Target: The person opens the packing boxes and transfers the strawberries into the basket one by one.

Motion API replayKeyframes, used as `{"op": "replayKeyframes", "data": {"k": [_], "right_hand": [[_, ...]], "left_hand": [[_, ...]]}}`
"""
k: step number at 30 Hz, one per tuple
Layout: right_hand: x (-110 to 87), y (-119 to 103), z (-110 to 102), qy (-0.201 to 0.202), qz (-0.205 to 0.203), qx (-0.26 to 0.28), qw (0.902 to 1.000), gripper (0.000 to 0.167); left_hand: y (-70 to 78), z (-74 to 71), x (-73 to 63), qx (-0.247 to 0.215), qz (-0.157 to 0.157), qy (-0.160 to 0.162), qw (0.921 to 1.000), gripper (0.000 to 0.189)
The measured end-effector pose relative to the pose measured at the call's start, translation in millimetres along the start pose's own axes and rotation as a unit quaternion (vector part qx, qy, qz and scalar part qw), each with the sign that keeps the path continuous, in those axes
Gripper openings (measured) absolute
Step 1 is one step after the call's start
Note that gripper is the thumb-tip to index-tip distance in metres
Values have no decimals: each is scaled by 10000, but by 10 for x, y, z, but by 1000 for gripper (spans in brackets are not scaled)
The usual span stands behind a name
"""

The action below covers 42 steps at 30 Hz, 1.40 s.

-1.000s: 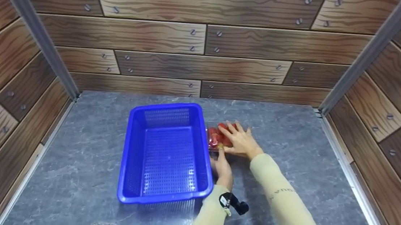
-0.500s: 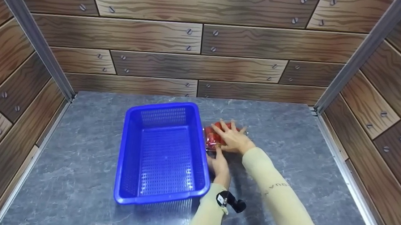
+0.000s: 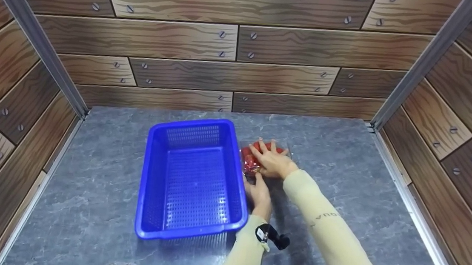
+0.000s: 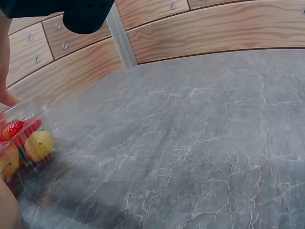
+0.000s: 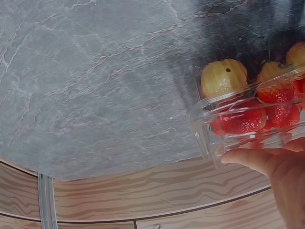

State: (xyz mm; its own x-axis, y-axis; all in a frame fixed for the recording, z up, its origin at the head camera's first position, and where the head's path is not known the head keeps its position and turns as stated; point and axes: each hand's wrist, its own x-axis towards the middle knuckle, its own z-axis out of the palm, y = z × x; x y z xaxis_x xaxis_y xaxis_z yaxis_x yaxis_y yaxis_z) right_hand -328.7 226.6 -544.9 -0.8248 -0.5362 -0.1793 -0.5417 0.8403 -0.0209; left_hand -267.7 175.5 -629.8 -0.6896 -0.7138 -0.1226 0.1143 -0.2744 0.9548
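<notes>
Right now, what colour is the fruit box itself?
Clear and colourless; the box shows best in the right wrist view.

Compared with one second earlier, the right hand lies slightly farther left across the clear fruit box, nearer the blue basket; the box's edge now shows right of its fingers.
</notes>
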Motion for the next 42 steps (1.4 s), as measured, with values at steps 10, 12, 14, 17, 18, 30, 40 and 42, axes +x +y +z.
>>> {"op": "replayKeyframes", "data": {"k": [10, 12, 14, 17, 18, 30, 40, 42], "right_hand": [[41, 26, 28, 341, 160, -197, 9991, 90], [34, 54, 47, 527, 39, -280, 9982, 93], [24, 90, 67, 670, -115, -254, 9974, 96], [-9, 133, 88, 793, -313, 39, 9963, 99], [-18, 148, 90, 795, -361, 109, 9961, 99], [2, 126, -200, 77, -345, 338, 9988, 74], [74, 110, -450, -206, -220, 785, 9965, 45], [78, 135, -504, -145, -120, 829, 9964, 47]], "left_hand": [[17, -14, -4, 190, 194, 16, 9996, 55], [15, -27, -10, 324, 194, 8, 9993, 55], [12, -47, -26, 481, 192, -8, 9987, 54], [10, -79, -55, 666, 234, -73, 9975, 53], [16, -86, -63, 691, 202, -118, 9973, 54], [15, -125, -59, 629, 413, 65, 9971, 52], [-32, -335, -190, 693, 565, -151, 9959, 56], [-47, -383, -241, 785, 515, -200, 9954, 58]]}}
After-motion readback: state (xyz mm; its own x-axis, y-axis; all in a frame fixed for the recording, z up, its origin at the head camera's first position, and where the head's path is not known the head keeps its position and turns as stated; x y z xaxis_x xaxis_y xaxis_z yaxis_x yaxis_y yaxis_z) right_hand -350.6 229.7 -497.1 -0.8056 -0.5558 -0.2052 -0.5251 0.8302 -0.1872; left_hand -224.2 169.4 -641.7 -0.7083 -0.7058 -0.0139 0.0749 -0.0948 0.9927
